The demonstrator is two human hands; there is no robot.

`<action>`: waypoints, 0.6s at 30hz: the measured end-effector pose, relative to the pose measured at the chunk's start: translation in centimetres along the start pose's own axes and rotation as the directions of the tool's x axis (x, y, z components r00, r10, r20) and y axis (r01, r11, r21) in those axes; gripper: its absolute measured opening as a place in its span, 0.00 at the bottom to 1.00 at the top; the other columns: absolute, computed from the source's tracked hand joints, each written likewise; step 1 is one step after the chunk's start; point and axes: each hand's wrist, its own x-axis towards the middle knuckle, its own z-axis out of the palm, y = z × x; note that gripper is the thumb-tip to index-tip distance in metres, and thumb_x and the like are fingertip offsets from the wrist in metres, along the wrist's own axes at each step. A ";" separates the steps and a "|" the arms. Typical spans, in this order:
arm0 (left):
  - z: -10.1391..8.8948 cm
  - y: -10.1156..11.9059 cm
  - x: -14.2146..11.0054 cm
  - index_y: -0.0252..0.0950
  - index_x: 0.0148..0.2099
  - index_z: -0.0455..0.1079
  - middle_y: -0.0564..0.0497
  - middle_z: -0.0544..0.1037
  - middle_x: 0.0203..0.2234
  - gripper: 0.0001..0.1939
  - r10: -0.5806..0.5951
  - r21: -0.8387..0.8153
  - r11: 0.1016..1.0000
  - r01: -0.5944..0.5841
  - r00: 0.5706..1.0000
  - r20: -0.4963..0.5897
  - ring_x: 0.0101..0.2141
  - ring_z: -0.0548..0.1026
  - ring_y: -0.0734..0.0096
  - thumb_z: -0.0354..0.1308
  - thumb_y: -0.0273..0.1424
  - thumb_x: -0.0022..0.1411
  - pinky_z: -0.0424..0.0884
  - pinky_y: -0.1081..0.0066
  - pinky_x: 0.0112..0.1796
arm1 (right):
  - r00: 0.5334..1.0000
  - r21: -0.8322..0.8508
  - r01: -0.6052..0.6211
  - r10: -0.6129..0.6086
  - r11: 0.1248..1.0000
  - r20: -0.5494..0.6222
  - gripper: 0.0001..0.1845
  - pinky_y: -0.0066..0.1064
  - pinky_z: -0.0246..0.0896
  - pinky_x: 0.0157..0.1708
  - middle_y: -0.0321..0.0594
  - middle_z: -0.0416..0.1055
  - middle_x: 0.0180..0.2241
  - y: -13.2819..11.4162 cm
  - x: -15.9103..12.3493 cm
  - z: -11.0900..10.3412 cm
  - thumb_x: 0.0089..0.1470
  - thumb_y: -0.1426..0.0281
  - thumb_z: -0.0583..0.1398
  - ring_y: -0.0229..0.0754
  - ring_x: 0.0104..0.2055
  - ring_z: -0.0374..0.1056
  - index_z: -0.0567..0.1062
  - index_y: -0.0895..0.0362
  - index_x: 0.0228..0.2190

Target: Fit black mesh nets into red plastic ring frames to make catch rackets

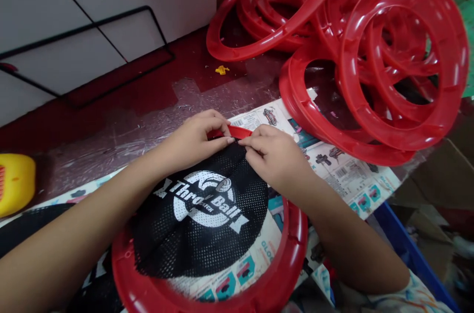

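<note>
Left hand [195, 140], right hand [274, 157] seemingly pinch one mesh [203, 249].

The large glossy red plastic ring [294, 249] is cut off at six o'clock; towards twelve, the left hand [198, 137], right hand [274, 155] and white-printed black mesh disc [244, 199] hide parts of it. The rounded yellow plastic object [20, 182] is cut off at nine. Clutter [462, 249] at four is blurred.

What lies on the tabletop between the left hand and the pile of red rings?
Between the left hand and the red rings lies a small yellow piece, the head view shows.
</note>
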 end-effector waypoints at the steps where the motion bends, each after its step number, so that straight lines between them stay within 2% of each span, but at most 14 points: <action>1: 0.0 0.0 0.0 0.35 0.33 0.72 0.47 0.72 0.40 0.10 0.001 0.007 1.000 -0.001 1.000 -0.002 0.43 0.72 0.63 0.56 0.36 0.60 0.66 0.58 0.49 | 1.000 -0.019 -0.004 0.004 1.000 0.009 0.15 0.30 0.61 0.42 0.43 0.70 0.33 0.0 0.0 0.0 0.55 0.77 0.54 0.40 0.37 0.67 0.80 0.62 0.38; 10: 0.3 0.1 0.1 0.35 0.35 0.73 0.48 0.71 0.38 0.11 -0.029 0.050 0.998 0.030 0.999 -0.022 0.38 0.71 0.65 0.55 0.37 0.60 0.67 0.61 0.42 | 0.992 -0.090 -0.085 0.092 0.992 0.082 0.16 0.31 0.60 0.44 0.44 0.70 0.35 -0.4 0.4 -0.2 0.57 0.77 0.53 0.42 0.39 0.68 0.79 0.61 0.41; 18: 0.4 0.0 0.1 0.36 0.34 0.72 0.50 0.70 0.35 0.11 -0.062 0.073 0.995 0.064 0.998 -0.026 0.36 0.70 0.67 0.55 0.38 0.60 0.67 0.64 0.39 | 0.989 -0.205 -0.083 0.105 0.975 0.099 0.17 0.32 0.59 0.42 0.46 0.71 0.39 -0.8 0.7 0.2 0.58 0.76 0.53 0.44 0.41 0.68 0.79 0.60 0.43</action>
